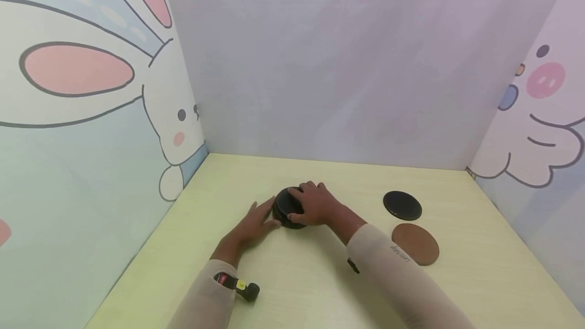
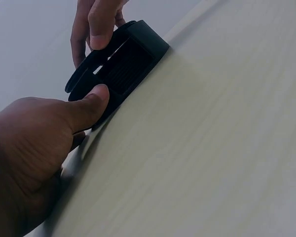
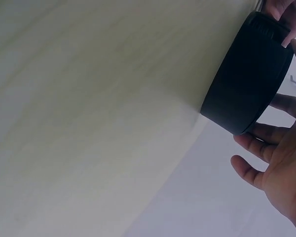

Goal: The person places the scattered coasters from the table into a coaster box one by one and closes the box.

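A round black coaster holder, with a slot in its side, stands on the table. My left hand grips its left side, the thumb at the slot and the other fingers partly hidden. On top lies a thin black coaster, with a narrow gap under part of it in the left wrist view. My right hand spans this coaster from above, thumb at the near side and fingers at the far rim. The holder's curved wall fills the upper right of the right wrist view.
To the right on the pale table lie a black disc and, nearer, a brown disc, partly behind the right sleeve. A grey back wall and side walls with cartoon animals enclose the table.
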`<state>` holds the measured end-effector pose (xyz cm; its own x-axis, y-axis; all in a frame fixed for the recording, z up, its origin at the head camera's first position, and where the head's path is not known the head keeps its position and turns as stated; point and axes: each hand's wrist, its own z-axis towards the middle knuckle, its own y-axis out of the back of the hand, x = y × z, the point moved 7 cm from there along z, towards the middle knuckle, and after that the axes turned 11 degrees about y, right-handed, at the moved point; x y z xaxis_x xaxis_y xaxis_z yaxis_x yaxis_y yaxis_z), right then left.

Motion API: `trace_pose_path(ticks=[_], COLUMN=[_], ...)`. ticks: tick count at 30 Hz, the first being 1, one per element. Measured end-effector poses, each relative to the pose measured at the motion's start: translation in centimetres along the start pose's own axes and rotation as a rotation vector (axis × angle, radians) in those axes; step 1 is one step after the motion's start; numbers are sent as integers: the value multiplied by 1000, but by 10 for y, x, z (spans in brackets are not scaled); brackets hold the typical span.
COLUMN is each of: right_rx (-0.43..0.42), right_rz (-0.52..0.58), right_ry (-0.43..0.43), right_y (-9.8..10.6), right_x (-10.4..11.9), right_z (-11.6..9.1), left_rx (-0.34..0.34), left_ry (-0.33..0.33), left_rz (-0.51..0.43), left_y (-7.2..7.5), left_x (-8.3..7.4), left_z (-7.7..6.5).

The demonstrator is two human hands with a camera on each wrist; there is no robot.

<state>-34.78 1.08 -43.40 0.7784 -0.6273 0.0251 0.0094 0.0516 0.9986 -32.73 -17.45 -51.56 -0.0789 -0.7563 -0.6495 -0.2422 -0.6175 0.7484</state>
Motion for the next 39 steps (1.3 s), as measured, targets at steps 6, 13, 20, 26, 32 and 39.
trace_pose_path(ticks=[6, 13, 20, 26, 32, 39], right_rx=[-5, -10, -32, -47, -21, -3], right_rz=[1, 39, 100, 166, 159, 178], right_ry=[15, 19, -33, -127, -193, -266], right_y=[1, 2, 1, -1, 0, -3], right_x=[0, -2, -13, -29, -44, -65], right_z=[0, -4, -7, -12, -20, -34], left_rx=[-9, -17, -11, -10, -17, -19], left_ry=[0, 28, 22, -7, -36, -47], left_rz=[-4, -23, -25, -24, -18, -15], left_y=[1, 0, 0, 1, 1, -1], left_x=[-2, -1, -2, -2, -3, -2], left_z=[-3, -4, -4, -1, 2, 0])
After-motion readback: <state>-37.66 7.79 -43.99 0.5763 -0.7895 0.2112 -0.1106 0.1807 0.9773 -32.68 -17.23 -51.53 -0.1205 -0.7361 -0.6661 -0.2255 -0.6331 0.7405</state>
